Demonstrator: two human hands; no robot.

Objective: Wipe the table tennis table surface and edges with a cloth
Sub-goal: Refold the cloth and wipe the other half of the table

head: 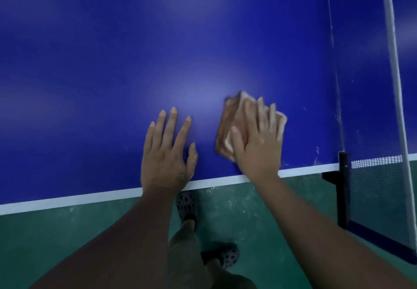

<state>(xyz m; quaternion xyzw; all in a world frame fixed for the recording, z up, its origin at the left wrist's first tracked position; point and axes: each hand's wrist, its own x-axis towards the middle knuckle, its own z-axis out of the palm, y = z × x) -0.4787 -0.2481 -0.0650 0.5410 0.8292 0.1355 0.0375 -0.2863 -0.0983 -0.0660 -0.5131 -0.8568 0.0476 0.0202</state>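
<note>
Cloth (228,126) lies pressed on table (158,40) under flat right hand (259,142); left hand (167,153) rests beside it, flat and spread.

- Ahead and to your left, the blue table (135,52) lies open.
- To your right, the net (390,40) and its post (344,169) block the way.
- Your left hand (168,153) rests flat just beside the cloth (228,126).

The right hand (259,140) covers most of the cloth (228,128), and the parts that show are smeared by blur. The worktop (135,52) runs off the top and left edges. The net (381,200) is cut by the right edge. The toe of one shoe (185,205) goes out of sight at the worktop's rim.
</note>
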